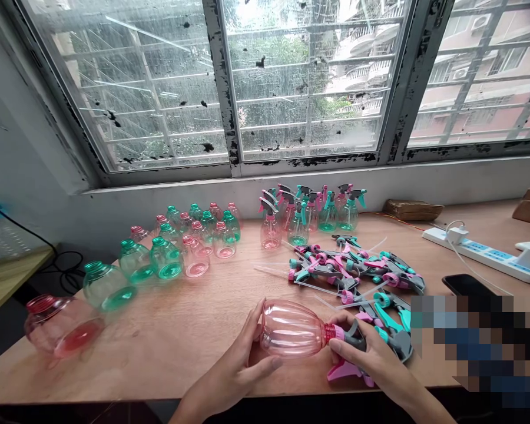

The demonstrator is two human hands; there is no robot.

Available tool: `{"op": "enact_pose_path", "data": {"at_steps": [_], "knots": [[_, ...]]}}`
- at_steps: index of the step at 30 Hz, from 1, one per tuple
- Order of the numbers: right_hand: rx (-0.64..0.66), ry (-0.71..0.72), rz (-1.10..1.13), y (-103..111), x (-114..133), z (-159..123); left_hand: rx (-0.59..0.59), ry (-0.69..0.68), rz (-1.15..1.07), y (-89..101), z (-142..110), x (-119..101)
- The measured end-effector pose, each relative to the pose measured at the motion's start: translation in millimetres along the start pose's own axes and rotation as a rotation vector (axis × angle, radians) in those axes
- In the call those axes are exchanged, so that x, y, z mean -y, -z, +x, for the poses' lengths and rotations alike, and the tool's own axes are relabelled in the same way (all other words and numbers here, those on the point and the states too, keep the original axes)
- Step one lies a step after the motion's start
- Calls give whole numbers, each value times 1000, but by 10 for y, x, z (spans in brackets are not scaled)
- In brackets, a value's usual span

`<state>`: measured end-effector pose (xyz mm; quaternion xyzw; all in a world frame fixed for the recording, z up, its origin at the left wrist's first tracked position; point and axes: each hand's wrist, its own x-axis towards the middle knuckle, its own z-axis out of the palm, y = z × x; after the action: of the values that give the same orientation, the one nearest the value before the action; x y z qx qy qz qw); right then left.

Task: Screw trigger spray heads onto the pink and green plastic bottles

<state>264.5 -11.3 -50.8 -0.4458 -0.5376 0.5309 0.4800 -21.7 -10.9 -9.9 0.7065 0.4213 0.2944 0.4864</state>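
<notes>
At btm ctr of frame, over the bench [168, 335], L hand [234, 362] cups the base of the pink bottle [291, 330], tipped sideways; R hand [373, 356] grips the spray head [354, 337] at its neck. Step's prob. screwing the head on; can't tell how tight. Next calls for steady L hold w/ R turning collar, threads straight.

Open bottles [196, 256] at left, spray bottles [298, 227] behind loose spray heads [348, 271], power strip [483, 253] right

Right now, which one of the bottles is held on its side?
The pink bottle, held between the left hand and the right hand; the other bottles stand upright on the table.
</notes>
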Motion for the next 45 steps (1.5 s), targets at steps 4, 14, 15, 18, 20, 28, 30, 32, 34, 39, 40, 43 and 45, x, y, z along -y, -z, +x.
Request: {"op": "enact_pose_path", "data": {"at_steps": [4,14,15,18,20,28,30,32,34,39,40,43,45], "knots": [[7,12,-5,-4,22,6,4,-47,18,-12,-2,12],[31,3,-48,-8,69,-13,7,-18,-176,-1,33,26],[37,0,-54,-4,68,-14,15,-27,-196,7,36,36],[38,-3,-31,-1,50,-3,14,-19,-156,33,50,45],[32,-14,8,-5,26,12,10,-8,-113,52,64,42],[53,-17,56,-11,-17,23,48,-6,-20,133,34,74],[50,-7,46,-10,-11,20,45,-15,-12,131,21,78],[55,0,44,-11,-7,21,51,-11,-3,120,19,81],[64,-2,53,-14,-7,22,50,2,-4,104,26,83],[71,-28,64,-15,-10,17,71,0,34,86,33,64],[69,-33,60,-14,-8,14,75,-9,62,88,29,61],[66,-36,48,-11,6,9,54,-29,109,96,15,68],[69,-30,44,-11,19,8,52,-33,112,97,10,76]]}}
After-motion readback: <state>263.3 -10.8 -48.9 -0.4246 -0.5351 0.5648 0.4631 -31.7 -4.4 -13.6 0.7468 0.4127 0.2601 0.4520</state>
